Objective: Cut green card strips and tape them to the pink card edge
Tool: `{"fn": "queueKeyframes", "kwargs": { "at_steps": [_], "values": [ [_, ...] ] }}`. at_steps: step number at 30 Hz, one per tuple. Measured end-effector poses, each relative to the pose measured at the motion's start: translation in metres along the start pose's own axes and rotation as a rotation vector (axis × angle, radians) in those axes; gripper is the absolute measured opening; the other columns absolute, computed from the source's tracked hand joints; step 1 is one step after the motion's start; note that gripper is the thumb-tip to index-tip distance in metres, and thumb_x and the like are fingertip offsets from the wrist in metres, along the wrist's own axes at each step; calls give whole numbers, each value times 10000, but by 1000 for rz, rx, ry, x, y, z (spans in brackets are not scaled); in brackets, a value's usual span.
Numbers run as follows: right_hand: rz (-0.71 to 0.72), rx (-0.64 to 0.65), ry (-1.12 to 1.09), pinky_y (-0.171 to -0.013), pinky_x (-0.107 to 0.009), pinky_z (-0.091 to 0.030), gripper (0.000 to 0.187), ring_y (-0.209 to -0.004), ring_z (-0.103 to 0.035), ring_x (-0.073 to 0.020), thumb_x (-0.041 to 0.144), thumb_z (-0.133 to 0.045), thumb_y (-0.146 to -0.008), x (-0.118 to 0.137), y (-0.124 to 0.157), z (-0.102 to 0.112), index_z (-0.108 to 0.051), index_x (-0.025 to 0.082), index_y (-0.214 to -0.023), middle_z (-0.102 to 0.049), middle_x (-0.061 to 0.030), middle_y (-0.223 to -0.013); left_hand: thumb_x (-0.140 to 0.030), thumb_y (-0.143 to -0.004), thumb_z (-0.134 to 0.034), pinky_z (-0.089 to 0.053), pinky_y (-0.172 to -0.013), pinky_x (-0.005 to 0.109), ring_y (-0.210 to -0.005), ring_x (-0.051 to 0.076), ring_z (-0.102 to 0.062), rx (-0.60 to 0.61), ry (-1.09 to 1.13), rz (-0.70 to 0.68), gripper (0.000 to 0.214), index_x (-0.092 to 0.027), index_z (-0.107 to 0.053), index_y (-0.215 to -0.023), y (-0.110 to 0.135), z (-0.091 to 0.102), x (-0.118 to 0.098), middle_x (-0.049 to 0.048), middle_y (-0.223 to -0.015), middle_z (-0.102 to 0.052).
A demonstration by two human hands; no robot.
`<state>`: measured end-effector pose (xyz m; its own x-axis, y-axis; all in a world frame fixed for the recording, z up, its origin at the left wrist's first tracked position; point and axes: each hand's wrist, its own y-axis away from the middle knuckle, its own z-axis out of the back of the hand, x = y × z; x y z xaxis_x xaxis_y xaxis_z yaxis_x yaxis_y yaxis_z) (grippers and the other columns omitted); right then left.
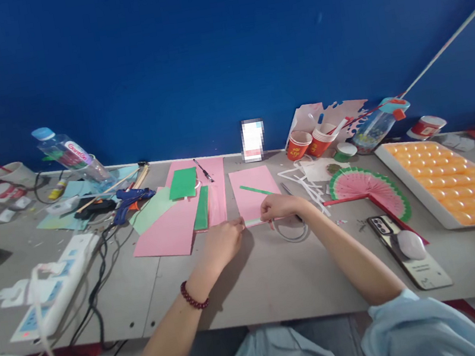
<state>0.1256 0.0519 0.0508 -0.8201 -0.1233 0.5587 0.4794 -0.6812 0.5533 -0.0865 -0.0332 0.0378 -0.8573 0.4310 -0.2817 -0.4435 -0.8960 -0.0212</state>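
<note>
A pink paper sheet (pixel 260 183) lies before me with a narrow green strip (pixel 256 190) across it. Along its near edge runs a whitish tape strip (pixel 252 222) between my two hands. My left hand (pixel 224 239) is closed at the strip's left end, fingertips pressed together at the sheet's corner. At the other end my right hand (pixel 278 206) pinches the strip. Just below that hand is a pale ring (pixel 294 237), which looks like a tape roll. A dark slim tool (pixel 287 189) lies partly hidden behind the right hand.
On the left are pink sheets (pixel 170 237), green paper (pixel 183 183), a blue glue gun (pixel 131 202), a power strip (pixel 57 291) and a bottle (pixel 74 158). Rightward lie white strips (pixel 304 185), paper cups (pixel 321 139), a watermelon-patterned fan (pixel 368 188), a phone (pixel 425 268) and an orange-domed tray (pixel 454 179).
</note>
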Motion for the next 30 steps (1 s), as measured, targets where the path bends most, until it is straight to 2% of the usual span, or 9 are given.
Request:
{"fn": "queueKeyframes", "kwargs": {
  "at_steps": [6,17,21,25,30],
  "values": [
    [13,-9,12,-540,-221,-386,120,-660,-595,-145,285,-583,-658,0,-1,0,-649,185,-655,-702,-16,-710,-77,-831,-463,-496,-681,289,-880,221,-668,0,-82,-42,276,-173,-656,-1004,0,0,-6,112,-1097,-675],
    [18,-48,28,-561,-224,-392,119,-660,-582,-145,287,-581,-637,-3,-4,-1,-648,189,-644,-677,-7,-696,-71,-827,-442,-488,-684,300,-923,220,-613,-43,-139,-70,245,-157,-622,-969,-2,-7,-7,102,-1009,-658],
    [21,-57,36,-545,-225,-378,116,-641,-565,-140,292,-573,-636,-3,-5,-2,-631,192,-627,-660,4,-672,-60,-820,-439,-478,-700,331,-912,234,-586,-121,-143,-83,227,-146,-613,-937,-2,-12,-5,99,-930,-646],
    [34,-55,34,-542,-225,-375,120,-627,-555,-136,290,-572,-636,-3,-5,-2,-630,186,-621,-651,3,-659,-61,-824,-441,-463,-794,367,-950,238,-572,-210,-104,-189,237,-148,-614,-961,0,-17,-8,104,-960,-640],
    [34,-58,15,-556,-218,-384,112,-641,-563,-134,271,-574,-636,-4,-5,-3,-635,178,-631,-657,-2,-668,-63,-810,-473,-464,-810,383,-928,238,-588,-189,-62,-213,223,-151,-618,-954,1,-20,-15,102,-945,-649]
  ]
}}
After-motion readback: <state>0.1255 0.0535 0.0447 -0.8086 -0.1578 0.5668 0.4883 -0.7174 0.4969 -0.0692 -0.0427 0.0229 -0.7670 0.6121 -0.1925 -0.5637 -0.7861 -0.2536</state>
